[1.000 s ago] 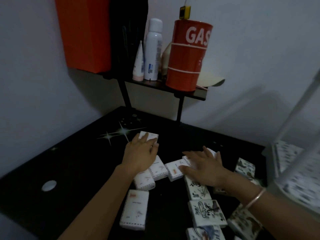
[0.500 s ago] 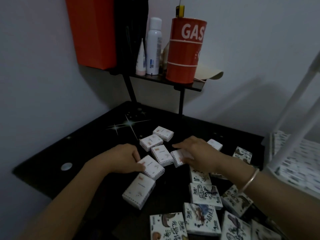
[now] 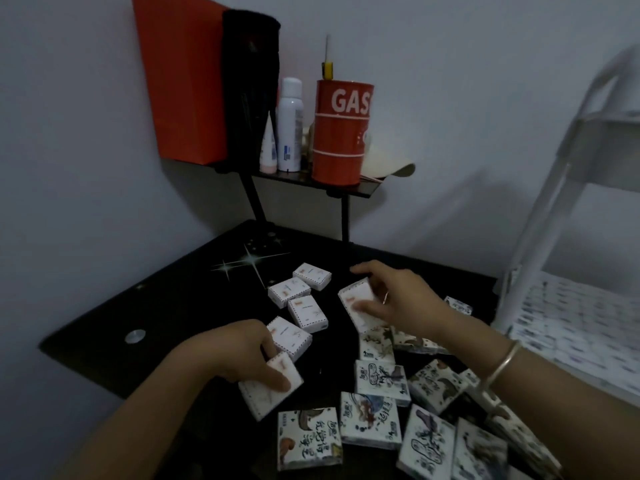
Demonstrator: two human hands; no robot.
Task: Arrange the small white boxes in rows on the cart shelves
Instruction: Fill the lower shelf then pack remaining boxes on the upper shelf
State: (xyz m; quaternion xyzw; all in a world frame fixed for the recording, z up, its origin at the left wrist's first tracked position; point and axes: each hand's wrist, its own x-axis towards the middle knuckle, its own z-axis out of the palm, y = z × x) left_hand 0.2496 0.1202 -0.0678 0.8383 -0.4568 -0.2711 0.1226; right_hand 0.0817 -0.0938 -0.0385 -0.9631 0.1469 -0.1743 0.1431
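Roughly partway through, judging by the layout. Can already see rows of boxes lining the cart shelf over at 3 o'clock, too blurry to count. Plenty left on the desk though: four loose plain boxes sitting just past centre toward 12 o'clock, plus a messy heap of printed boxes spreading from centre down to 5 o'clock, overlapping and in no row at all.

Left grip curled round one plain box at about 7 o'clock, thumb pressed on its top face. Can't tell whether that one is off the desk or just tipped. Right grip pinching a second plain box near centre, thumb across its face, box tilted.

Material-wise: flat, squarish little cartons, looks like thin card. Matte white with a dotted border and a small orange mark on the plain kind, ink-style drawings and characters on the printed kind. Probably light and easy to slide, so likely to skid off each other if stacked carelessly. Glossy black desk, throwing star-shaped glints at 11 o'clock. White tube post on the cart, looks like painted metal. Thin metal bangle on the right wrist.
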